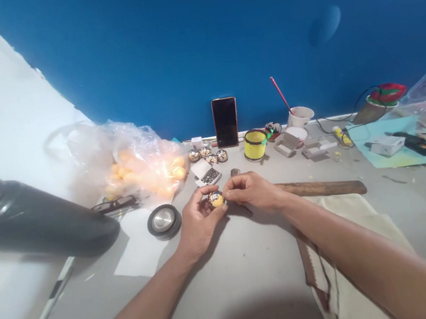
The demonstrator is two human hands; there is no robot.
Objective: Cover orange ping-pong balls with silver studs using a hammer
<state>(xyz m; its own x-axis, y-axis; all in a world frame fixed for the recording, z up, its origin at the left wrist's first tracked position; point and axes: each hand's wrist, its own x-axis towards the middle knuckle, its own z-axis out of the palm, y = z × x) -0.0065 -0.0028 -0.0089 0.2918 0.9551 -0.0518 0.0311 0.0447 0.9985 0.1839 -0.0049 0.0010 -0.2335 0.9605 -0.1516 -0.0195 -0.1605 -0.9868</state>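
My left hand (200, 218) holds a small ball (216, 199), yellow with shiny silver pieces on it, between thumb and fingers. At the ball's right side, my right hand (249, 190) has its thumb and fingertips pinched together; anything between them is too small to make out. Just behind the ball lies an open white box (207, 173) of small dark metal pieces. Several shiny silver-studded balls (211, 158) sit behind that box. Partly hidden by my right hand and forearm, a hammer with a wooden handle (324, 187) rests on the table (258, 282).
A plastic bag of orange balls (136, 167) and a round black-rimmed object (164, 221) are at left, near a large dark cylinder (29, 212). A phone (226, 122), yellow cup (255, 146) and white cup (301, 116) stand at the back. Cream cloth (360, 260) lies under my right forearm.
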